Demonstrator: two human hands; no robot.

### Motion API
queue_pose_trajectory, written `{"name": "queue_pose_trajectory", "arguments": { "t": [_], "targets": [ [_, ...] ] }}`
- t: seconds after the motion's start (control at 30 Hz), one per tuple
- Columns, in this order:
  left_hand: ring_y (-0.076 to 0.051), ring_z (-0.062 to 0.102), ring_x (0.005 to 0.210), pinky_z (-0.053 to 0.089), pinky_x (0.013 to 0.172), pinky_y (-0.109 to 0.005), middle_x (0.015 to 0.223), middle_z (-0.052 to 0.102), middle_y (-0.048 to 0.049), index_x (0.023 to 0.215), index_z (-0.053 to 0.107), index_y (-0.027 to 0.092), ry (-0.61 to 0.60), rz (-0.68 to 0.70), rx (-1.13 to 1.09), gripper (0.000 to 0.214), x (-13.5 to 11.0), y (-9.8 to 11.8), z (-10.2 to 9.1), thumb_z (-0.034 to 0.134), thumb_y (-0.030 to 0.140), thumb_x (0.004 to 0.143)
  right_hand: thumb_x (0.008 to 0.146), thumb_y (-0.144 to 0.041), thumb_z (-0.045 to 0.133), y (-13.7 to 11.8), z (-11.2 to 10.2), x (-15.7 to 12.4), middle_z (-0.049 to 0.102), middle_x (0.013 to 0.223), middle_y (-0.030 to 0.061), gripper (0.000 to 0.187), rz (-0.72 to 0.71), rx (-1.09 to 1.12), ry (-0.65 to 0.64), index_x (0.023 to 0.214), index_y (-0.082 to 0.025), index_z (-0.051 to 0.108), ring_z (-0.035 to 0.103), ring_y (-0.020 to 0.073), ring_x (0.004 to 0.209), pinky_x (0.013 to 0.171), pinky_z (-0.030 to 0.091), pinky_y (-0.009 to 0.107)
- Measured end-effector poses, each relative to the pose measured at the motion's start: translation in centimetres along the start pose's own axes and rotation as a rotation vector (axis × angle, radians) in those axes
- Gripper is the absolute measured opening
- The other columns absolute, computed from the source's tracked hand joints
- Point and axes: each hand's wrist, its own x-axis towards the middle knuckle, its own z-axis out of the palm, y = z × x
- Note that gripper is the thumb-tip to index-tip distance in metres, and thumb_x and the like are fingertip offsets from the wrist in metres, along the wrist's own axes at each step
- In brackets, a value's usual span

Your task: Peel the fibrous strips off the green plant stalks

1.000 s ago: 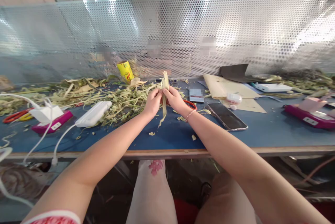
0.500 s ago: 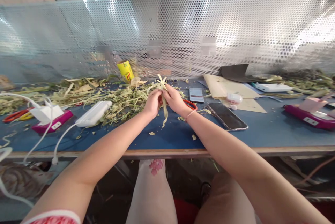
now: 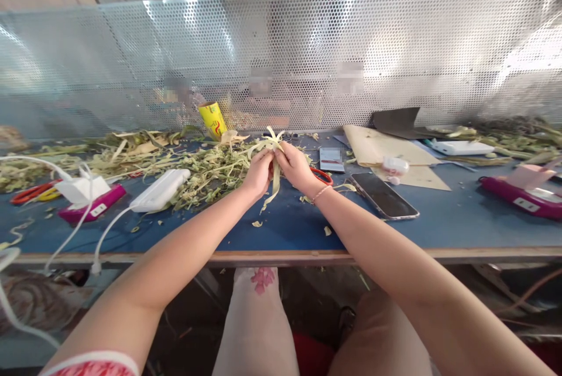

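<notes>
Pale cream-green plant strip (image 3: 276,180) with a split, splayed top: located above the middle of the blue-topped desk (image 3: 290,232), set back from the wooden front edge. Narrow tail hanging below the fingers; contact with the desk surface: cannot tell.

Left hand (image 3: 258,174): curled, pinching the strip between thumb and fingers. Right hand (image 3: 295,168): also pinching the strip, touching or just beside the left hand; thin pink bracelet (image 3: 322,193) at the wrist.

Beside the left hand: tangled heap of dry, yellow-green stalks and leaves (image 3: 211,168), spread toward the left edge. Near the rear edge: tilted yellow printed cylinder (image 3: 212,121). Toward the front left corner: white oblong device with a cable (image 3: 160,191), then magenta socket block (image 3: 92,207).

Beside the right hand: red looped handle (image 3: 324,177), partly hidden. Farther toward the right edge: dark-screened phone (image 3: 385,195), lying flat. Behind the rear edge: perforated metal panel (image 3: 298,48).
</notes>
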Motion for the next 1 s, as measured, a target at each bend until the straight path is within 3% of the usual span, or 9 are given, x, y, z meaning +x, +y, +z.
{"name": "queue_pose_trajectory", "arguments": {
  "t": [0.17, 0.27, 0.4, 0.53, 0.73, 0.87, 1.0],
  "targets": [
    [-0.006, 0.041, 0.042, 0.033, 0.043, -0.018, 0.05, 0.042, 0.0041, 0.058, 0.043, 0.016, -0.073, -0.048, -0.004, 0.023, -0.1, 0.1, 0.1, 0.051, 0.023, 0.078, 0.082, -0.035, 0.037, 0.6, 0.0, 0.2, 0.043, 0.063, -0.0024, 0.02, 0.157, 0.096, 0.078, 0.069, -0.02, 0.041, 0.041, 0.0117, 0.061, 0.061, 0.036, 0.026],
    [-0.006, 0.044, 0.045, 0.036, 0.047, -0.019, 0.05, 0.044, 0.0043, 0.058, 0.044, 0.016, -0.139, -0.03, 0.137, 0.021, 0.0, -0.2, -0.4, 0.057, 0.022, 0.074, 0.081, -0.037, 0.039, 1.3, 0.2, 0.4, 0.043, 0.064, -0.0029, 0.021, 0.221, 0.185, 0.112, 0.07, -0.02, 0.041, 0.04, 0.0104, 0.06, 0.059, 0.036, 0.024],
    [-0.007, 0.045, 0.046, 0.035, 0.048, -0.018, 0.05, 0.048, 0.0046, 0.063, 0.051, 0.016, -0.1, 0.092, 0.365, 0.012, 0.3, -0.2, -0.9, 0.058, 0.018, 0.072, 0.079, -0.042, 0.043, 2.1, 0.3, 0.7, 0.035, 0.053, -0.0059, 0.023, 0.372, 0.338, 0.096, 0.069, -0.021, 0.04, 0.035, 0.0085, 0.049, 0.048, 0.03, 0.022],
    [-0.009, 0.052, 0.05, 0.039, 0.051, -0.019, 0.055, 0.057, 0.0024, 0.066, 0.054, 0.016, -0.083, 0.112, 0.404, 0.006, 0.6, 0.1, -1.0, 0.058, 0.017, 0.071, 0.077, -0.044, 0.045, 1.8, 0.0, 0.7, 0.032, 0.049, -0.008, 0.025, 0.487, 0.544, 0.038, 0.068, -0.022, 0.037, 0.03, 0.0068, 0.04, 0.042, 0.027, 0.022],
    [-0.009, 0.054, 0.05, 0.041, 0.05, -0.02, 0.058, 0.059, 0.0015, 0.07, 0.056, 0.016, -0.028, 0.065, 0.362, 0.006, 1.0, 0.0, -1.4, 0.061, 0.019, 0.068, 0.074, -0.041, 0.05, 1.4, -0.7, 0.6, 0.034, 0.052, -0.0072, 0.028, 0.497, 0.645, -0.005, 0.063, -0.021, 0.035, 0.032, 0.0051, 0.041, 0.04, 0.028, 0.02],
    [-0.009, 0.053, 0.049, 0.04, 0.049, -0.019, 0.056, 0.058, 0.0014, 0.066, 0.056, 0.015, -0.034, 0.041, 0.351, 0.008, 1.0, -0.1, -1.4, 0.063, 0.018, 0.066, 0.073, -0.039, 0.052, 2.0, -0.5, 0.6, 0.033, 0.049, -0.0089, 0.023, 0.454, 0.545, -0.038, 0.066, -0.021, 0.039, 0.031, 0.0054, 0.039, 0.04, 0.027, 0.02],
    [-0.01, 0.052, 0.047, 0.043, 0.049, -0.021, 0.053, 0.055, 0.002, 0.063, 0.054, 0.015, -0.044, 0.017, 0.331, 0.01, 0.6, 0.0, -1.2, 0.061, 0.019, 0.068, 0.073, -0.038, 0.051, 2.6, 0.0, 0.6, 0.044, 0.057, -0.0061, 0.02, 0.363, 0.37, -0.024, 0.076, -0.019, 0.047, 0.04, 0.0077, 0.049, 0.047, 0.034, 0.021]
  ]
}}
